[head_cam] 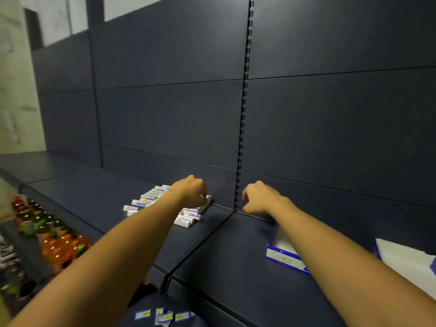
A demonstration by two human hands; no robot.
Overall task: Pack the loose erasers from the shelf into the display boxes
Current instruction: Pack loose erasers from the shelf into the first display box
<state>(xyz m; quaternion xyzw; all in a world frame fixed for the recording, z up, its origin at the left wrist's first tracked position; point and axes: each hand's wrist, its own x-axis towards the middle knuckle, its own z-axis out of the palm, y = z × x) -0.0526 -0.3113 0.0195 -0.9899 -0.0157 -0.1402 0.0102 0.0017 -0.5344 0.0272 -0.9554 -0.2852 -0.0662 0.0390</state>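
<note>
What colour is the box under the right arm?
The display box is white with a blue band, seen in the head view.

Premises: retail shop. A dark metal gondola shelf (132, 192) runs along the aisle, backed by flat panels and a slotted upright (243, 128) for bracket shelving. Wrapped erasers (151, 199) lie in rows on the shelf near the upright. A blue-and-white display box (283, 256) sits to the upright's right. Below and left of the shelf stand rows of bottled drinks (54, 241). Price labels (162, 315) line a lower edge.
</note>
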